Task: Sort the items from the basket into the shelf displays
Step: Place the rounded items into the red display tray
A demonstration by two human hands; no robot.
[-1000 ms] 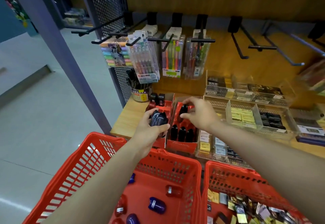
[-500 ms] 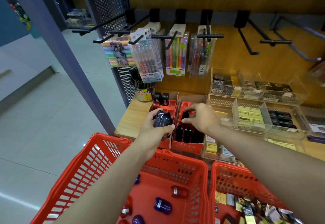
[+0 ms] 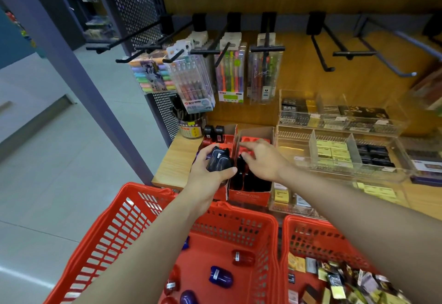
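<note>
My left hand point(image 3: 203, 174) grips a cluster of dark ink bottles point(image 3: 218, 160) over the left red display box point(image 3: 228, 140). To its right, my right hand point(image 3: 263, 160) hovers with fingers stretched over the second red display box point(image 3: 250, 196), which holds several black bottles point(image 3: 253, 180) in its front rows. Its thumb lies close to one of those bottles. Below my arms, the red basket point(image 3: 134, 213) still contains loose bottles, among them a blue one point(image 3: 221, 276) and a red one point(image 3: 242, 257).
A second red basket point(image 3: 308, 229) at the right holds small packets. Clear acrylic trays point(image 3: 334, 155) with sticky notes fill the shelf to the right. Pen packs point(image 3: 230, 76) hang from black hooks above, and a pen cup point(image 3: 191, 128) stands behind the boxes.
My right hand lowered the black bottle it held into the right display box and its fingers have spread. My left hand stayed put with its bottles.
</note>
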